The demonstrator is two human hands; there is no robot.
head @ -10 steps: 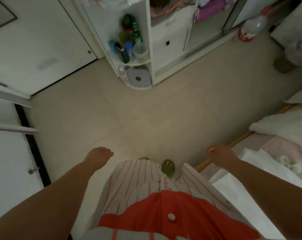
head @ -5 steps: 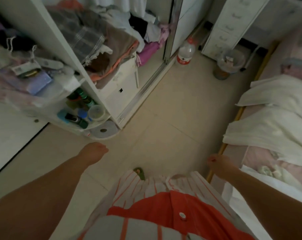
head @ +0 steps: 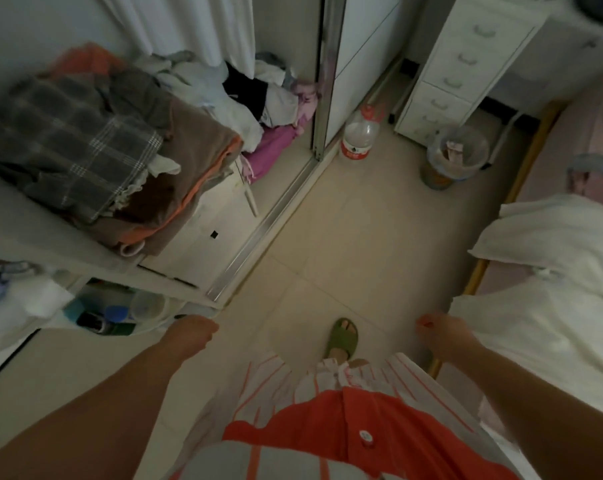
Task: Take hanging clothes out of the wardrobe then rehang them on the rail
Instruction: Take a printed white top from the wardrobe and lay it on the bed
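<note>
Facing open wardrobe point(head: 196, 237): folded clothes pile point(head: 95, 147) on its shelf at left, white hanging garment point(head: 196, 26) above. Left hand point(head: 192, 336) and right hand point(head: 443, 336) low, loosely curled, holding nothing.

A single head-worn wide-angle view looks steeply down from standing height at a tiled floor point(head: 345, 237). The open wardrobe point(head: 189, 237) lies at upper left, a bed point(head: 552, 271) along the right edge. The wearer's own arms, striped clothing and one green slipper point(head: 341, 339) fill the near bottom edge.
</note>
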